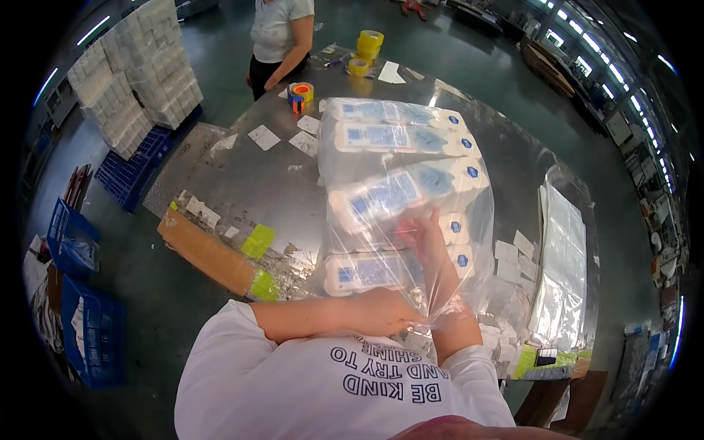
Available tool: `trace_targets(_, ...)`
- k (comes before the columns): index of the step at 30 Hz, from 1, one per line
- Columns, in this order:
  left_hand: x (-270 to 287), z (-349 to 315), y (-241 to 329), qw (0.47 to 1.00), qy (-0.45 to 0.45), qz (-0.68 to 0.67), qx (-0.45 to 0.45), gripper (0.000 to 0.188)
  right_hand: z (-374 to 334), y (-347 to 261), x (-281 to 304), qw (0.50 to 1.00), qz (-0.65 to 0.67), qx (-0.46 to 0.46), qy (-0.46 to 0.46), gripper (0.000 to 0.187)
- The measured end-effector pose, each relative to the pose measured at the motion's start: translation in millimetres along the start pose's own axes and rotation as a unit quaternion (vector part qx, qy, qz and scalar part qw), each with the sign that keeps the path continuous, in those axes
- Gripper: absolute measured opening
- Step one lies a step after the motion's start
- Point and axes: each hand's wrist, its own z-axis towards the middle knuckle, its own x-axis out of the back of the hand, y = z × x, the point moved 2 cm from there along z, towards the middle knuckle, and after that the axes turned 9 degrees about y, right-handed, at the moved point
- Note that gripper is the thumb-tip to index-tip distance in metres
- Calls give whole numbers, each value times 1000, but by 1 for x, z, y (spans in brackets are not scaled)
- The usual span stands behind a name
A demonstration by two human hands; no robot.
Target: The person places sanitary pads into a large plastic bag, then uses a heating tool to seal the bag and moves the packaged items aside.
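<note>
A large clear plastic bag [480,220] lies on the metal table in front of me. It holds several long white packs with blue labels, stacked in rows. One pack [389,198] in the middle sits tilted against the others. My right hand [422,233] reaches in through the near mouth of the bag. Its fingers are apart and rest against the tilted pack; the film over them blurs the contact. Across my chest, my left hand [389,312] is closed at the bag's near edge, with the film gathered at its fingertips. The nearest pack [370,273] lies just beyond it.
Flat clear bags [563,264] are piled at the right. Yellow tape rolls [369,45] and a tape dispenser [299,95] stand toward the far edge. A cardboard strip [205,249] lines the near left edge. A person [282,37] stands beyond the table. Blue crates [92,334] are at left.
</note>
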Motion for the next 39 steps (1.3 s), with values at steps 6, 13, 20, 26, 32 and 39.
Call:
trace_targets(6,-49,1,-79,996,49,40,62,35,21,-8,41,987,-152,32,-41,85)
trace_targets(13,-60,-8,-91,977,-3,210,45,43,-15,0,197,816,-273,431,272,60)
trace_targets(20,-49,-21,-112,956,105,266,-67,32,-113,26,263,683,-449,374,438,56)
trace_targets(26,-19,-23,-105,967,88,236,40,24,-150,69,293,689,-373,312,537,75)
trace_targets(32,2,20,-82,968,88,232,24,19,-142,26,252,582,-495,403,503,65)
trace_targets(39,4,57,-135,942,236,216,98,17,-133,58,252,686,-519,229,455,18)
